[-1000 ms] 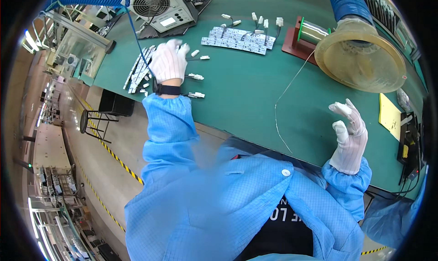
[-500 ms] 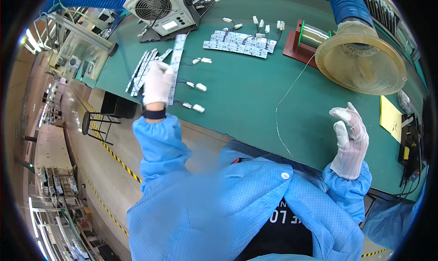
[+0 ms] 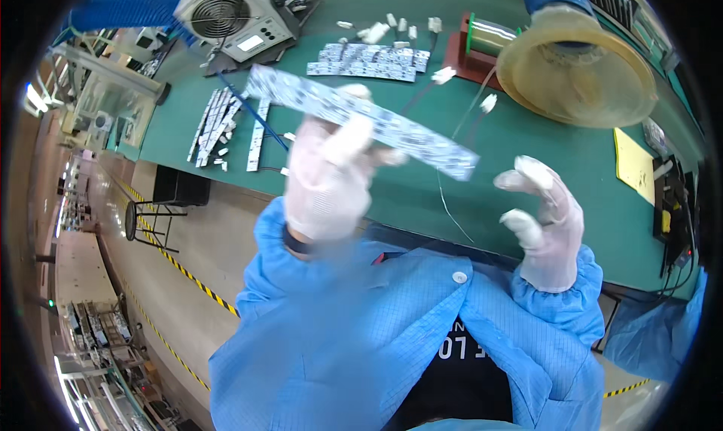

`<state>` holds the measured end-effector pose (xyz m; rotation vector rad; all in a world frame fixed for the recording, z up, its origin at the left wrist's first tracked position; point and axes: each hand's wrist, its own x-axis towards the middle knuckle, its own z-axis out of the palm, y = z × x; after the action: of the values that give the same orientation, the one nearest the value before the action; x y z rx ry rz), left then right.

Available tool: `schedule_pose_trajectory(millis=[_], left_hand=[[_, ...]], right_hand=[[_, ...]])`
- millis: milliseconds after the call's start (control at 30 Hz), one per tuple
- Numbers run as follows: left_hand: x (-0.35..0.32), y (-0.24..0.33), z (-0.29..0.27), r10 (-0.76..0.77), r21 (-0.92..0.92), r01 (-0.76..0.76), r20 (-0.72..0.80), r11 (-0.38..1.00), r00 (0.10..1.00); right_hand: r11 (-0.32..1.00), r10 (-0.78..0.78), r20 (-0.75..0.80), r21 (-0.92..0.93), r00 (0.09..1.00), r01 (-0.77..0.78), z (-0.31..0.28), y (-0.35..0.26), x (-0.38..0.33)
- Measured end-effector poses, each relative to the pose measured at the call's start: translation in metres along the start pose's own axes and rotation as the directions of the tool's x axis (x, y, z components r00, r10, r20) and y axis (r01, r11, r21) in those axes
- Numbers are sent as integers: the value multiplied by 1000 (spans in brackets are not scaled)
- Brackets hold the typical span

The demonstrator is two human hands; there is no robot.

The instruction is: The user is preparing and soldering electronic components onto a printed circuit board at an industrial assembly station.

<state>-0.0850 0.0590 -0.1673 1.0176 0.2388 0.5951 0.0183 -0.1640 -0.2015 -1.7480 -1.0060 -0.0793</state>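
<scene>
My gloved left hand (image 3: 331, 171) grips a long strip of small circuit boards (image 3: 410, 136), raised above the green table. The strip slants down from upper left to lower right, and its thin wires end in white connectors, one of them a connector (image 3: 489, 103) near the wire spool. To the right of the strip's lower end, my gloved right hand (image 3: 548, 216) hovers over the table, fingers apart and nothing in them. Left of my left hand lie another board strip (image 3: 257, 136) and several narrow strips (image 3: 214, 127), with small white pieces beside them.
At the back sit a stack of board strips (image 3: 369, 63) with connectors, a fan unit (image 3: 239, 21) and a wire spool (image 3: 491, 38). A fume hood funnel (image 3: 578, 73) overhangs the right side, near a yellow pad (image 3: 634, 166). One loose wire (image 3: 452, 213) trails toward the front edge.
My left hand has lifted a board strip from the left side and carried it rightward. My right hand has shifted slightly left, still open. The whole view has shifted a little.
</scene>
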Motion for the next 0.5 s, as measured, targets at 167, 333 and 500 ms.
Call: schedule_pose_trajectory(millis=[167, 333, 500], left_hand=[[-14, -26, 28, -160, -98, 184, 215, 978, 963], [-17, -38, 37, -215, -64, 231, 200, 971, 956], [-14, -30, 23, -205, 270, 121, 311, 955, 928]], right_hand=[[908, 277, -87, 349, 957, -231, 6, -15, -5], [996, 92, -190, 39, 977, -86, -3, -1, -8], [977, 203, -85, 77, 975, -197, -12, 6, -16]])
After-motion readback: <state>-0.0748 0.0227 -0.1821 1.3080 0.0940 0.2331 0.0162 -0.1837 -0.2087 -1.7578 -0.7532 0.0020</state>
